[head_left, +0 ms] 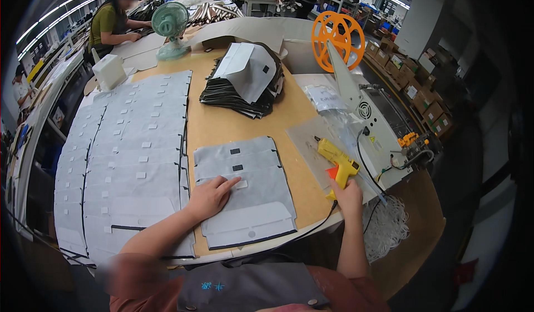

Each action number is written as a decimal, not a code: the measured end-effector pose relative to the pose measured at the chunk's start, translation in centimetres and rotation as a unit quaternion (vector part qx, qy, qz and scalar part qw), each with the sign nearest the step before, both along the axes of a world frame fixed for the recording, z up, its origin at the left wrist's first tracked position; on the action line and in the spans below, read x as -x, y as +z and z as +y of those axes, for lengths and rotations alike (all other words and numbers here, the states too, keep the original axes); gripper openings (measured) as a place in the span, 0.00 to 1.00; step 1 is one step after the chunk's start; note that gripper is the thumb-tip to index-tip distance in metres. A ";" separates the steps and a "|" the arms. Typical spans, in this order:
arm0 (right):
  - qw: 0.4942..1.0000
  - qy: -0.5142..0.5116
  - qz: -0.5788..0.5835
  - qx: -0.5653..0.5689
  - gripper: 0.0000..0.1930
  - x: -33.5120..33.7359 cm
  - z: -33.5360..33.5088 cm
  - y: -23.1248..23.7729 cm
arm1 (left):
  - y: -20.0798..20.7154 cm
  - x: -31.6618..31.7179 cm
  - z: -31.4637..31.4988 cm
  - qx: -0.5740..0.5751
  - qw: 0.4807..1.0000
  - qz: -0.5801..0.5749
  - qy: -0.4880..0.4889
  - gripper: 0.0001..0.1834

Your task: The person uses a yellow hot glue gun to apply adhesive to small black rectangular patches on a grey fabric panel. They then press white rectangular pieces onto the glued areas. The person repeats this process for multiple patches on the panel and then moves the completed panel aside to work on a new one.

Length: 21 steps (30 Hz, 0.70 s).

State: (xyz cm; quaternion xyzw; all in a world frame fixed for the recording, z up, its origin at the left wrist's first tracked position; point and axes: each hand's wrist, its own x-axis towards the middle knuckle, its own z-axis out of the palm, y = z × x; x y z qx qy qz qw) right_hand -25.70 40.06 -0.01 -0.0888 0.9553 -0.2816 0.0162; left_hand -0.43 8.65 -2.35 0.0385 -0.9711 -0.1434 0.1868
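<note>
A grey fabric panel (267,192) lies on the tan tabletop in front of me, with a white flap along its near edge. Two small black patches run down its upper part, and a small white tag (242,184) sits below them. My left hand (213,196) rests on the panel's left side, holding nothing, its index finger stretched out beside the tag. At the right, my right hand (347,196) grips the handle of a yellow hot glue gun (337,157) with an orange trigger. The gun's nozzle points away and to the left, above a translucent sheet (309,139).
Rows of tagged grey panels (130,145) cover the left side. Further back are a stack of dark-edged panels (242,81) and a green fan (170,28). A machine (361,109) with an orange reel (338,41) stands right. A cord trails near the front edge. A co-worker (114,23) works far left.
</note>
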 end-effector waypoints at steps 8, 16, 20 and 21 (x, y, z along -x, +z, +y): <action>0.947 -0.009 -0.119 0.299 0.24 5.8 2.2 -5.6 | 0.5 0.5 0.2 -0.011 1.000 0.009 -0.005 0.26; 0.833 0.031 -0.095 0.545 0.26 0.8 0.8 -3.8 | 0.4 0.1 -0.1 -0.027 1.000 0.002 0.006 0.24; 0.768 0.057 -0.102 0.630 0.27 0.3 1.2 -2.8 | 1.3 0.0 0.1 -0.063 0.998 0.012 0.019 0.20; 0.741 0.063 -0.111 0.659 0.27 -0.2 1.0 -1.9 | 1.5 -0.1 0.2 -0.061 0.998 0.013 0.027 0.18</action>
